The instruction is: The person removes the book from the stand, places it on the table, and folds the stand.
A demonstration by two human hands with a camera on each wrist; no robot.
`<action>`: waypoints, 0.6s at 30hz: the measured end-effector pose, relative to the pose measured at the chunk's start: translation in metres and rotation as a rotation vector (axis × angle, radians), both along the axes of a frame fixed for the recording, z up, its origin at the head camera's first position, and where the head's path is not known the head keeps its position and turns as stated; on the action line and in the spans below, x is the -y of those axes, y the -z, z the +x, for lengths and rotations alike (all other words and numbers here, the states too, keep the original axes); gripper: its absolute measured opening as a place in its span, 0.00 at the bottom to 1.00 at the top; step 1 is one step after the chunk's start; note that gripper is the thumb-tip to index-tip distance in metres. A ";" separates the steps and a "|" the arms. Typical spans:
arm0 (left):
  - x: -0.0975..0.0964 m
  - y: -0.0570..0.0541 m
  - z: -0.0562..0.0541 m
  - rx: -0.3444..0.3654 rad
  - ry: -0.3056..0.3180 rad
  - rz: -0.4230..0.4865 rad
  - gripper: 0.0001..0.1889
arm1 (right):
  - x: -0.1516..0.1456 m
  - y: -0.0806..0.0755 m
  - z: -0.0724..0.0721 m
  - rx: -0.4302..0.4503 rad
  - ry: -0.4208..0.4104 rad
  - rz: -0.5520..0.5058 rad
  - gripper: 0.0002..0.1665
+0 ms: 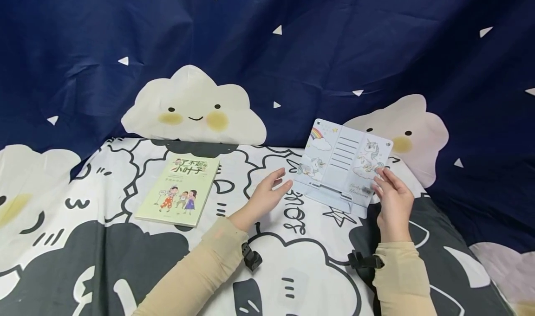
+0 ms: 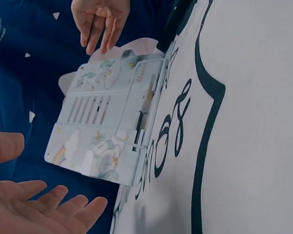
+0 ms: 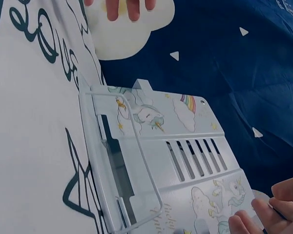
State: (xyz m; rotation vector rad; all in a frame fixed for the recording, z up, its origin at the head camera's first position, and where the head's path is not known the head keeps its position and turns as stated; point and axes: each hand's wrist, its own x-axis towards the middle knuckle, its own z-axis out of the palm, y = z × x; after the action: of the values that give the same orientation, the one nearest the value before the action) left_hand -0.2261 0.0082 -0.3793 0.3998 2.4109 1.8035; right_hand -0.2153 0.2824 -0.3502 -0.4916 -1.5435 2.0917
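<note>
Behind everything I have a navy curtain point(image 1: 317, 51), smooth cloth with soft creases, printed with small white triangles and pale smiling clouds. Below it spreads a white sheet point(image 1: 309, 269) with thick black outlines, lettering and dark grey patches. My beige sleeves point(image 1: 196, 269) look like soft, wrinkled fabric, bunched toward the wrists.

The book stand point(image 1: 344, 165), a pale blue panel with rounded corners, stands on the sheet between my hands, leaning back. It has long slots down the middle, unicorns and a rainbow printed on either side, and a bent wire loop at its lower front. To its left lies the book point(image 1: 179, 190), flat and rectangular, its light green paper cover showing cartoon children.

My left hand point(image 1: 263, 196) reaches forward just beside the stand's left edge, palm turned inward, fingers spread and holding nothing. My right hand point(image 1: 393, 202) is raised at the right edge, fingers loosely bent and pinching nothing; whether the fingertips touch the panel I cannot tell. Black straps point(image 1: 251, 256) sit at both wrists.
</note>
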 end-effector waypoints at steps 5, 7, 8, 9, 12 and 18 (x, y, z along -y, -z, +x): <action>-0.007 0.001 -0.007 0.073 0.001 0.015 0.33 | -0.004 0.004 -0.002 0.045 0.027 0.022 0.28; -0.010 0.001 -0.011 0.091 0.002 0.021 0.33 | -0.006 0.005 -0.003 0.073 0.029 0.023 0.29; -0.012 0.000 -0.013 0.094 0.002 0.019 0.34 | -0.006 0.005 -0.004 0.086 0.027 0.018 0.29; -0.014 -0.002 -0.014 0.100 0.004 0.019 0.34 | -0.007 0.005 -0.005 0.099 0.024 0.016 0.30; -0.020 -0.007 -0.018 0.098 0.022 0.015 0.34 | -0.009 0.006 -0.009 0.129 0.011 0.022 0.30; -0.029 -0.011 -0.020 0.091 0.061 -0.005 0.35 | -0.011 0.008 -0.011 0.161 -0.001 0.018 0.32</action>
State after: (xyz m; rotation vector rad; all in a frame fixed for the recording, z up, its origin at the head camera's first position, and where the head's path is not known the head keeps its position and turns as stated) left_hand -0.2460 0.0377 -0.3686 0.3775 2.3170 1.7507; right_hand -0.2266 0.2938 -0.3581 -0.6673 -1.6499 2.0813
